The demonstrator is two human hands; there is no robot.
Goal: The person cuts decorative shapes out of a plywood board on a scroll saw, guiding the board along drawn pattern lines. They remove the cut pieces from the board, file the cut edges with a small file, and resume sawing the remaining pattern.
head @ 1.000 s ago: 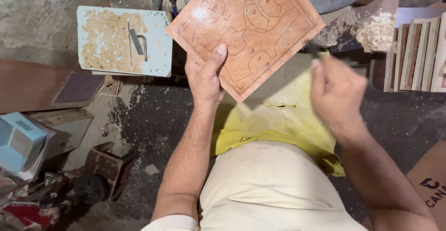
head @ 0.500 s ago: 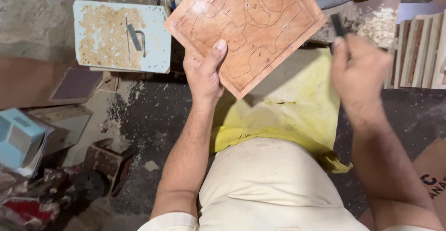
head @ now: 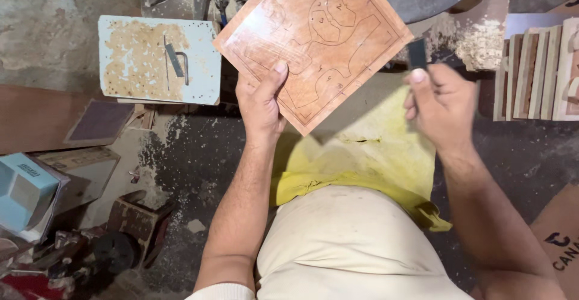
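The left hand [head: 260,104] pinches the wooden board [head: 313,41] at its lower edge, thumb on top, tilting its drawn face upward for view, while the right hand [head: 443,104] fingers close around a small dark tool [head: 417,53] beside the board's right corner.

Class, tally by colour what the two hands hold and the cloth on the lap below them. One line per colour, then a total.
Reddish-brown: 1, the square wooden board with drawn outlines, in the left hand.
Dark: 1, the small dark flat tool, in the right hand.
Yellow: 1, the yellow cloth.
Total: 3
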